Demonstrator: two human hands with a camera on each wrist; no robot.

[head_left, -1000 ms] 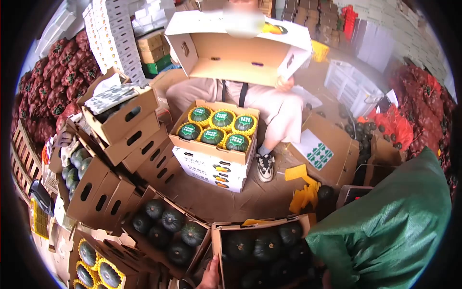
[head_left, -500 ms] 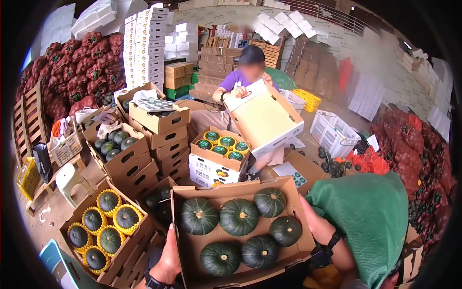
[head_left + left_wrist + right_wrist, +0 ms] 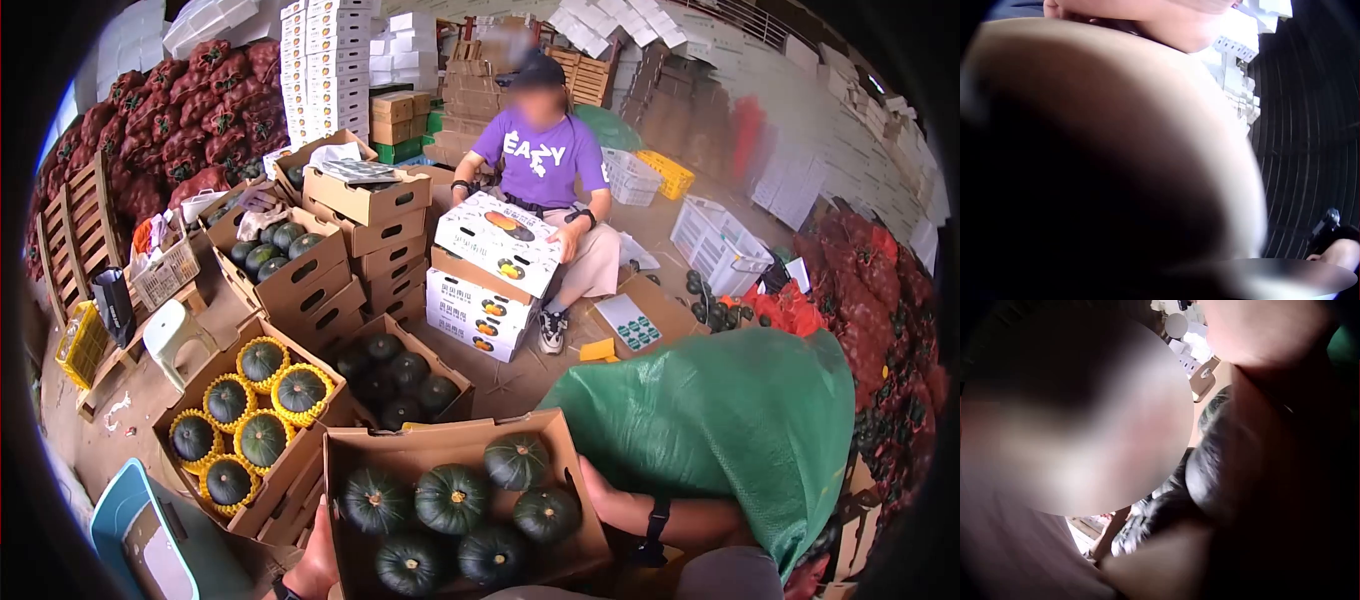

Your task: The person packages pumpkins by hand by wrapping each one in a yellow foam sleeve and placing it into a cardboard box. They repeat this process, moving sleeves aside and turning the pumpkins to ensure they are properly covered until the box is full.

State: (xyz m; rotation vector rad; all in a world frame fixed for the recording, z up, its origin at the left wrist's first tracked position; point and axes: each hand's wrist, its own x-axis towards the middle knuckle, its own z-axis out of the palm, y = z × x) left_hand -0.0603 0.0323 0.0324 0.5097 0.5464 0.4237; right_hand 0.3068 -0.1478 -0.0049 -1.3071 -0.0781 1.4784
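Gripping squash box (image 3: 440, 445) side edges, both hands (image 3: 318, 565) closed on cardboard.

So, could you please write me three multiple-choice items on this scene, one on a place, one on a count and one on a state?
1. Where does the left hand sit on the held box?
A. at its left side
B. inside it
C. on its far flap

2. How many squashes lie in that box?
A. three
B. six
C. nine

3. How is the box of netted squashes at the left?
A. taped shut
B. open
C. upside down

Answers: 1 A, the hand shows at the left wall; 2 B, the head view shows two rows of three; 3 B, its yellow-netted squashes show from above.
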